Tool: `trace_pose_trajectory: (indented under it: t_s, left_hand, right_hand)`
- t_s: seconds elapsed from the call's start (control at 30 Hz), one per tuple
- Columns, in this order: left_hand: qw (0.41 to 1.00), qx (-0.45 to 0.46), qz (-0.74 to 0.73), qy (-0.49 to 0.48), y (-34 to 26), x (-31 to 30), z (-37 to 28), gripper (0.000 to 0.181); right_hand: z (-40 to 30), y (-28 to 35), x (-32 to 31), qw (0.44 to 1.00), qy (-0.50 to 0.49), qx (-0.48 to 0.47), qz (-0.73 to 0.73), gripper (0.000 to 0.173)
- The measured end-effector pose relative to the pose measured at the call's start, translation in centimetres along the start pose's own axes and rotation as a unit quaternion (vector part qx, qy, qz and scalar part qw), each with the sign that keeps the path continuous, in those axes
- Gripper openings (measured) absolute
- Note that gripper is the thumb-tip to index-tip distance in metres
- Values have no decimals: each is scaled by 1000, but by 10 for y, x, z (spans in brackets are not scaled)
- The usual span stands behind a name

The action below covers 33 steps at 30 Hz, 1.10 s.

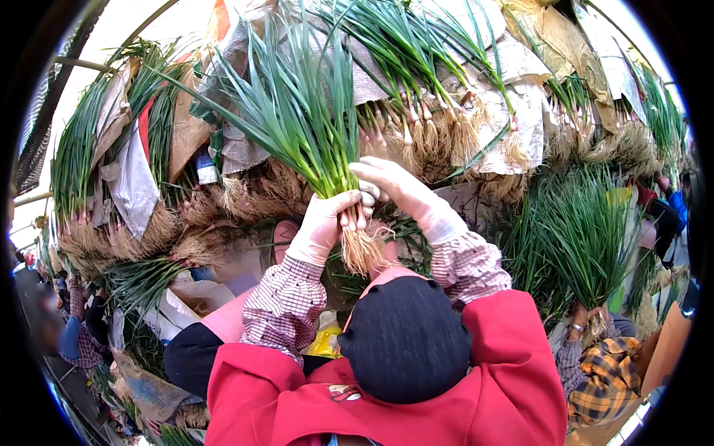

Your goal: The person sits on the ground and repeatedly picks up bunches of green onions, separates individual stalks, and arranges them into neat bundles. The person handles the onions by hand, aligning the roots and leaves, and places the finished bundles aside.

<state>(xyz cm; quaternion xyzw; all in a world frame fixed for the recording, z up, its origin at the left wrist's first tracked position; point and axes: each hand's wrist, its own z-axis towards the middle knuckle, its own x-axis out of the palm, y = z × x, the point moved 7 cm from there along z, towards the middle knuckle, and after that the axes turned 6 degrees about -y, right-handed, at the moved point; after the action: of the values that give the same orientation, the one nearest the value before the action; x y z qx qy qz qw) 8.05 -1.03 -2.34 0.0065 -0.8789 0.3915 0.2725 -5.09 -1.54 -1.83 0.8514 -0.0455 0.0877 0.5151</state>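
Note:
A bunch of green garlic (318, 122) stands tilted before me, its leaves fanning away and its pale roots (360, 245) hanging towards me. Around the stems, just above the pinkish bulbs, my left hand (329, 217) is closed. My right hand (393, 181) is at the right side of the same stems, fingers stretched out and near or touching them; its thumb is hidden. Both hands look covered by thin pale gloves. Beyond them, more green garlic (415, 108) lies in a row over pale woven sacks (521, 111), roots facing me.
At left, garlic bundles (83, 156) lie on the heap with cloth sacks (134, 173) between them. A smaller bunch (148, 276) lies lower left. On the right, a co-worker's hand (583, 318) grips a large leafy bunch (585, 240). My dark-capped head (407, 340) fills the lower middle.

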Motion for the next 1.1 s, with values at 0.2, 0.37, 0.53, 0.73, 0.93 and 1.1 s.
trace_pose_trajectory:
  t_s: [0.2, 0.37, 0.53, 0.73, 0.93, 1.1]
  left_hand:
    - [995, 36, 2, -95, 4, -17, -3, 17]
    - [990, 45, 19, -131, -11, -10, -4, 18]
    - [980, 48, 101, -163, -1, -26, -3, 12]
    - [986, 17, 125, -111, -7, -26, -5, 13]
    - [980, 130, -145, 45, -92, -43, -26, 28]
    - [995, 50, -74, 43, -73, -18, -10, 26]
  right_hand:
    - [2, -21, 14, 945, -186, 13, 268, 28]
    - [-26, -18, -47, 893, -260, -86, 358, 26]
    - [-19, 27, 1, 980, -140, -103, -94, 26]
    - [7, 3, 9, 987, -105, -13, 117, 25]
    - [-51, -50, -53, 816, 178, 58, -546, 34]
    - [19, 64, -85, 730, -254, -146, -618, 33]
